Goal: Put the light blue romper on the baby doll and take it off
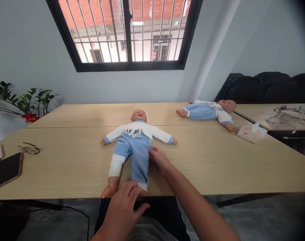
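A baby doll (138,115) lies on its back on the table, head toward the window. It wears a white top (139,129) with a cartoon face and blue trousers (139,154). On the left of the picture the blue leg ends near the knee, with a white band (116,165) below it and the bare foot (109,189) sticking out. My right hand (160,160) has its fingertips closed at the trousers' side, by the hip. Over the other leg's white cuff (142,186) and foot rests my left hand (126,204), fingers bent, thumb spread; it partly hides that foot.
A second doll (202,111) in similar clothes lies at the back right, near a tissue box (252,132). Glasses (29,149) and a phone (7,170) are at the left. Cables (293,113) lie on another table. The table's front edge (74,197) runs below the doll's feet.
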Available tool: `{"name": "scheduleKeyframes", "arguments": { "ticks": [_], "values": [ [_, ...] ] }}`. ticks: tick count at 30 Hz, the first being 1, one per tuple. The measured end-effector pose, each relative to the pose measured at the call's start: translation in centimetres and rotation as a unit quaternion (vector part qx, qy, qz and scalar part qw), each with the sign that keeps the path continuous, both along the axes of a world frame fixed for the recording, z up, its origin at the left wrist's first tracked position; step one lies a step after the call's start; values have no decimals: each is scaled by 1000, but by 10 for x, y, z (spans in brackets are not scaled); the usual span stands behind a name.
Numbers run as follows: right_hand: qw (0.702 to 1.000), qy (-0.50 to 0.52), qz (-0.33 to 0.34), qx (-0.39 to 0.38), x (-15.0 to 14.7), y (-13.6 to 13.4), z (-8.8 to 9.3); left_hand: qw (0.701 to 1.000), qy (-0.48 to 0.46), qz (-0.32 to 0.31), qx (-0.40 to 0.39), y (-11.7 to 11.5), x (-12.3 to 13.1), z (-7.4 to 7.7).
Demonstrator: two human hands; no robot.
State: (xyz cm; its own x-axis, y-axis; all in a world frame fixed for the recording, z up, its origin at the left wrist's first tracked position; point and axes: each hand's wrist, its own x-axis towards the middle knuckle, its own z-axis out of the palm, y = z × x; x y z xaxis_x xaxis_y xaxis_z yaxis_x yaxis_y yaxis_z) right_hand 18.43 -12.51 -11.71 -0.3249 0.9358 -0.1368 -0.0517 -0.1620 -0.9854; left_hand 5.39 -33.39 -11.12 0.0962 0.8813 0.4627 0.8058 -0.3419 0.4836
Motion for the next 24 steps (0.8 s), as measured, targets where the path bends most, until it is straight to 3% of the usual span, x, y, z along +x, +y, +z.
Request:
{"name": "scheduleKeyframes", "arguments": {
  "ticks": [6, 11, 17, 24],
  "values": [
    [998, 40, 40, -6, -1, 3, 0, 990, 61, 54, 114, 13, 1, -28],
    [995, 69, 65, -15, 2, 6, -3, 978, 48, 4, 205, 13, -12, -37],
    [999, 36, 29, -22, 3, 14, -5, 959, 4, 48, 279, 3, -37, -32],
    [995, -70, -64, -16, -1, 51, 6, 953, -112, 72, 274, -11, -60, -27]
  ]
}}
